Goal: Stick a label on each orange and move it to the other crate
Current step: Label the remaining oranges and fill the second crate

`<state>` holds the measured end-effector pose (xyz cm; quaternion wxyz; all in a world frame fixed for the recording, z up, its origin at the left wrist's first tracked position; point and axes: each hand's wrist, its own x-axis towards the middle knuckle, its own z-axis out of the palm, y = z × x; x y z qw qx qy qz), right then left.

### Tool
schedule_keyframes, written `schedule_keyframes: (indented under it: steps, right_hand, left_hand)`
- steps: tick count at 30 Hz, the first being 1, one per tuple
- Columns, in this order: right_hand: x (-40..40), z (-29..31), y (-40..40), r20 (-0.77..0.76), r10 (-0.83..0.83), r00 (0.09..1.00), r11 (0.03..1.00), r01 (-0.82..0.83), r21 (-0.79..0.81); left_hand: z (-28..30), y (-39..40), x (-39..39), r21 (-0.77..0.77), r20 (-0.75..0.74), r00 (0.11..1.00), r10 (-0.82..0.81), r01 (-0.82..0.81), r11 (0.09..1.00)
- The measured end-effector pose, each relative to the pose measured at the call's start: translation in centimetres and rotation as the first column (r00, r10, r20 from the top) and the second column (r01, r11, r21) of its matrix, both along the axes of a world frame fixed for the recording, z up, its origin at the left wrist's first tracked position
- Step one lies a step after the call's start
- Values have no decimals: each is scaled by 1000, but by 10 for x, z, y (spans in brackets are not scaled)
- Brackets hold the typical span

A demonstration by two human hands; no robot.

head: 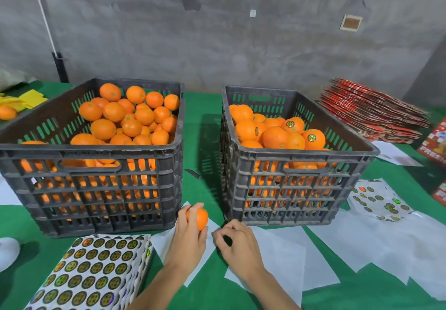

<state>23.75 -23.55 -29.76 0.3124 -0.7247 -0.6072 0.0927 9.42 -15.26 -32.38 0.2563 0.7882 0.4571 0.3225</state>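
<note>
My left hand (pixel 189 235) grips an orange (pixel 199 218) above the green table, in front of the gap between two dark crates. My right hand (pixel 235 242) is just right of it, fingers curled in a pinch; a dark spot shows between them, and I cannot tell whether it is a label. The left crate (pixel 96 189) is heaped with plain oranges (pixel 125 119). The right crate (pixel 296 189) holds oranges, some bearing round shiny labels (pixel 311 137). A stack of label sheets (pixel 94 271) lies at the lower left.
White backing papers (pixel 313 249) are strewn over the green cloth at the right. A partly used label sheet (pixel 379 201) lies right of the right crate. Flattened red cartons (pixel 371 114) are stacked at the back right. A lone orange (pixel 7 113) and yellow sheets (pixel 29 98) sit far left.
</note>
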Motion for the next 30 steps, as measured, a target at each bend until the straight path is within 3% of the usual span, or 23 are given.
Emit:
schedule_keyframes:
  steps: [10, 15, 19, 24, 26, 30]
  right_hand:
    - [0, -1, -2, -39, -33, 999, 999, 33, -16]
    - [-3, 14, 0, -295, -133, 946, 991, 125, -47]
    - [-12, 36, 8, -156, -209, 965, 971, 224, 83]
    - [-31, 76, 24, 53, -251, 967, 947, 234, 219]
    - [-34, 89, 27, 28, -232, 972, 941, 217, 259]
    - [-34, 119, 30, -182, -93, 979, 908, 158, 389]
  left_hand:
    - [1, -1, -1, -21, 21, 1000, 3, -2, 1000]
    - [4, -1, -3, 0, -3, 1000, -27, 27, 1000]
    - [18, -3, -5, 32, 42, 996, -73, 72, 997]
    - [51, -9, -4, 115, 246, 965, -90, 63, 991]
    - [66, -8, -2, 137, 289, 954, -77, 38, 990]
    - [104, -9, 5, 133, 353, 934, -52, 5, 991]
